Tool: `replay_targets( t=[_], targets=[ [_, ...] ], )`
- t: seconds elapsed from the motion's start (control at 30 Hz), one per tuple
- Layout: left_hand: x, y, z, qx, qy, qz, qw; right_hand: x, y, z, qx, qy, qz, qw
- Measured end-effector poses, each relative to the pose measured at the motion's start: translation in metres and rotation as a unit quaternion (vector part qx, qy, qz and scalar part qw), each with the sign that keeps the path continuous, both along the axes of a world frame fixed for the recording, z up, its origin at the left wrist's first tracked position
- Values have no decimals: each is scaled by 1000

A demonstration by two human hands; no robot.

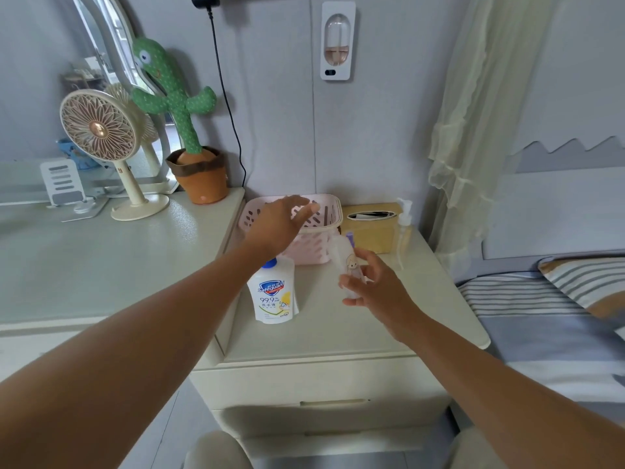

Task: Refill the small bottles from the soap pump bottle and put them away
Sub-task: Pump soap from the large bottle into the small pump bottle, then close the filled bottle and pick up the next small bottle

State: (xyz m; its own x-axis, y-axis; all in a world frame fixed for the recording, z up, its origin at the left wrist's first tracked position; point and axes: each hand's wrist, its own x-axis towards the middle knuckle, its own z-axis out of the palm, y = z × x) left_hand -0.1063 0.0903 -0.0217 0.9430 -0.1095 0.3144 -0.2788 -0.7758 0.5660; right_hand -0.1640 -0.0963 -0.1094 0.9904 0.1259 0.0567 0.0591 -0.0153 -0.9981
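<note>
Small bottle [351, 265] blurs in right hand [382, 292]; left wrist [260, 247] overlaps soap bottle [272, 296].

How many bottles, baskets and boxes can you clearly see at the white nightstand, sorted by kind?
Bottles: 3 (white Safeguard soap bottle, small translucent sticker bottle, clear plastic pump bottle)
Pink plastic basket: 1
Tan tissue box: 1
Total: 5

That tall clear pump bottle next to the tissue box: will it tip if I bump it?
Probably yes: the clear pump bottle is tall and slender on a narrow base, so likely tippy. Little seems visible inside, so it's probably light. The smooth plastic could be slippery.
</note>
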Motion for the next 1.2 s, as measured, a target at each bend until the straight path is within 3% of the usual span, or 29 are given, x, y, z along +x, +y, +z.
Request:
replay_targets(
  t=[0.3, 0.63, 0.8, 1.0, 1.2],
  targets=[
    [-28, -44, -17, -159, 121, -118, 973, -4, -21, 13, 26, -11, -34, 999],
    [-40, -58, -46, -232, 181, -110, 950, -16, -23, 3, 25, 0, -27, 999],
    [-45, -59, -56, -260, 161, -83, 948, -14, -23, -7, 20, 21, -5, 1000],
    [-40, -50, -81, -256, 101, -17, 961, -13, -30, -23, -78, 41, -35, 995],
    [-37, -42, -125, -253, 98, 25, 962, -14, -47, -53, -155, 51, -67, 984]
  ],
)
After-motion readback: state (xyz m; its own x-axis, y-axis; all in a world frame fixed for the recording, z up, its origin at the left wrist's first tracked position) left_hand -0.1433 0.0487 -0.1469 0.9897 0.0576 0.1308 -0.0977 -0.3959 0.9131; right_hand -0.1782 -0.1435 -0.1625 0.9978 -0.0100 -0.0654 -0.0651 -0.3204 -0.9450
